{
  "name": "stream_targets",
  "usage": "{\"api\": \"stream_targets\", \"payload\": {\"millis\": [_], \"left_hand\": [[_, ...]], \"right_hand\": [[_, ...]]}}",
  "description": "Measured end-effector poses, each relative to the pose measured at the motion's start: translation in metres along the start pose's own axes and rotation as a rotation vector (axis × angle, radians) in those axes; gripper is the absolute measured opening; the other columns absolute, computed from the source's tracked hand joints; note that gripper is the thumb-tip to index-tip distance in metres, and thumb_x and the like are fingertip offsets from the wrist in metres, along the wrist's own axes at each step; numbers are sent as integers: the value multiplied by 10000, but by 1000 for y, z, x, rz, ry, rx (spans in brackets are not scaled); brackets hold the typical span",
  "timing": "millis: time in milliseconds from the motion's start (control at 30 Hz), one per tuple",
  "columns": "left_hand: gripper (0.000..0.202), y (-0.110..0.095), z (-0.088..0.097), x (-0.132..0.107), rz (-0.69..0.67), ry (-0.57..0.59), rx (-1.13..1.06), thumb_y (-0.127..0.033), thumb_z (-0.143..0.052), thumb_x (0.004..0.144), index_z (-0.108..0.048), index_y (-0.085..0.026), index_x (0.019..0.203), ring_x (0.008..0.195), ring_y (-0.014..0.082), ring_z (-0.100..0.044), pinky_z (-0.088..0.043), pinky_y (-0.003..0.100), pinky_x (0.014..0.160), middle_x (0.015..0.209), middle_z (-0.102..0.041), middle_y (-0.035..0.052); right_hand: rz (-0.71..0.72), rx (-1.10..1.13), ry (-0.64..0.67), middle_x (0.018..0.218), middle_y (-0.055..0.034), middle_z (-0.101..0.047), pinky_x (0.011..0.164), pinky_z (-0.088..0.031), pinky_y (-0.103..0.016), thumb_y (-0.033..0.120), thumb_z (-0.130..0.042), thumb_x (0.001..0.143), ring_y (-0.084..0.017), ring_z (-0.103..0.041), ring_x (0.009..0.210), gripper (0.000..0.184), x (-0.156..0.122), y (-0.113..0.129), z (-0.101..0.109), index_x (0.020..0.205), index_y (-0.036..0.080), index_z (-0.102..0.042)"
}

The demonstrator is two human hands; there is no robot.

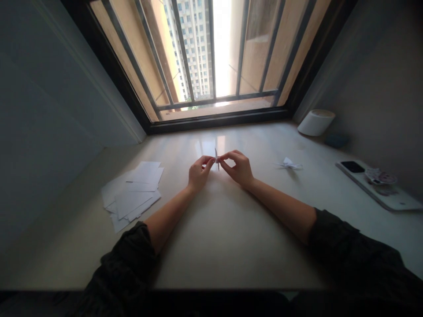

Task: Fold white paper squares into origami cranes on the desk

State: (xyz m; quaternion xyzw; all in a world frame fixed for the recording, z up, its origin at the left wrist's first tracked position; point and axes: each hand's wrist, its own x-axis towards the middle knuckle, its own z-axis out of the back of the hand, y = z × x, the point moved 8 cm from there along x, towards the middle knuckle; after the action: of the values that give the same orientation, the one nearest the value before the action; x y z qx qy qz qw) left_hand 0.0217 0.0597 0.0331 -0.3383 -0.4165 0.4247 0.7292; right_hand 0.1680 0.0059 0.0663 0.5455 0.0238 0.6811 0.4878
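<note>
A small folded piece of white paper [217, 159] is pinched between both my hands over the middle of the pale table [231, 237]. My left hand [198, 172] grips its left side with thumb and fingers. My right hand [238, 167] grips its right side the same way. The paper stands upright, and most of it is hidden by my fingertips. A finished folded white paper figure [290, 164] lies on the table to the right of my right hand.
A loose pile of white paper sheets [134, 193] lies at the left. A white phone [380, 185] with a sticker lies at the right edge. A white roll [316, 122] sits in the far right corner by the barred window [211, 66].
</note>
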Motion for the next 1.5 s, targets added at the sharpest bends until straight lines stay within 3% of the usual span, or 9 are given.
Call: {"api": "stream_targets", "payload": {"millis": [367,567,700,900,1100,1200,1300,1400,1500], "left_hand": [[379,3,-1,0,-15,25,-72,-528,-554,837,-733,-223,975,918,209,-661,-486,289,776,971,-733,50],[421,13,-1,2,36,-17,-90,-539,-480,872,-727,-204,939,796,187,-682,-493,280,716,830,-734,45],[409,9,4,1,16,-62,-65,-526,-506,865,-739,-194,923,798,193,-685,-501,288,729,815,-739,53],[334,-3,4,-3,-34,-70,14,-462,-539,871,-721,-242,1045,878,195,-680,-516,290,726,981,-739,42],[275,-19,1,-5,-134,-27,61,-421,-523,891,-724,-267,998,901,173,-651,-498,272,725,1037,-719,31],[291,-18,6,-6,-101,-85,96,-442,-548,870,-679,-234,1026,865,167,-634,-479,266,707,986,-698,50],[315,-12,8,-5,-35,-124,199,-510,-568,834,-619,-210,917,762,154,-592,-435,256,658,847,-644,26],[368,-7,0,-4,-5,-30,290,-555,-478,866,-571,-213,768,652,139,-526,-376,250,608,709,-581,-7],[392,-8,-6,-4,-50,44,249,-536,-410,904,-586,-214,766,645,138,-527,-375,250,619,695,-581,-4]], "right_hand": [[77,16,75,806,-23,-716,745,-490,-339,280,-605,848,-191,-618,790,89,1,9,-5,808,238,-674],[-37,62,13,789,-28,-697,729,-487,-324,287,-592,840,-178,-624,761,90,0,-3,-3,824,224,-655],[-156,-44,-30,780,-24,-684,762,-447,-339,317,-579,832,-188,-626,757,107,-1,-14,0,827,215,-608],[-281,-192,93,728,-15,-655,698,-385,-314,384,-535,847,-187,-594,678,178,-2,-26,-9,864,207,-546],[-204,-224,192,674,-11,-639,664,-354,-297,437,-457,907,-173,-565,632,275,-3,-23,-17,794,213,-568],[-148,-248,187,664,-15,-640,685,-347,-307,417,-458,916,-176,-571,647,278,-2,-19,-18,780,210,-583],[-67,-281,177,676,-23,-653,727,-343,-323,384,-482,910,-182,-578,680,248,-1,-11,-18,778,207,-597],[0,-314,179,673,-35,-652,757,-345,-334,364,-485,908,-188,-569,687,240,-2,-4,-18,770,204,-598],[-3,-250,193,661,-38,-638,762,-363,-332,355,-482,906,-190,-565,685,241,-2,-4,-19,749,206,-588]]}}
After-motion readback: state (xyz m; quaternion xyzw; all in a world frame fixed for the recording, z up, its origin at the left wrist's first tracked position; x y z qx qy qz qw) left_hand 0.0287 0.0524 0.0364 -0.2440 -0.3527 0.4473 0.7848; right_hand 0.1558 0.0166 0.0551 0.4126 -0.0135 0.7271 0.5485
